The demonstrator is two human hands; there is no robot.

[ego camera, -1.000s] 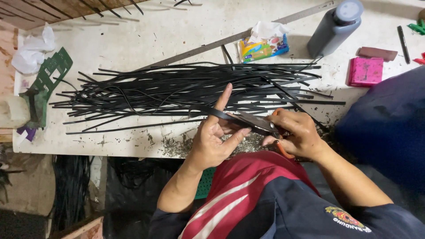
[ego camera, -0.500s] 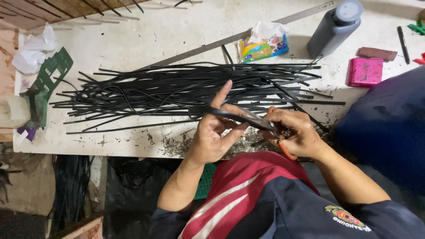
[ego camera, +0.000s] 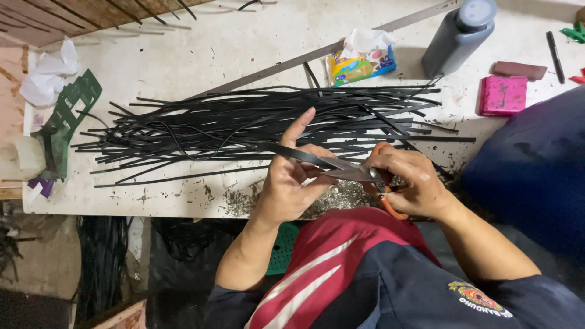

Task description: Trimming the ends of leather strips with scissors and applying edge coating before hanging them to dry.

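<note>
Right now left hand (ego camera: 291,186) pinches black strip (ego camera: 292,152) at table's near edge, index finger raised. Right hand (ego camera: 409,183) grips orange-handled scissors (ego camera: 359,175), blades on strip between both hands. Strip pile (ego camera: 256,125) just beyond on white table (ego camera: 183,55); grey bottle (ego camera: 457,39), pink box (ego camera: 503,95) far right.

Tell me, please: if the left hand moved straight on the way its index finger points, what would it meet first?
Probably the pile of black strips on the white table: the left hand points its index finger up across it. Depth is unclear.
</note>
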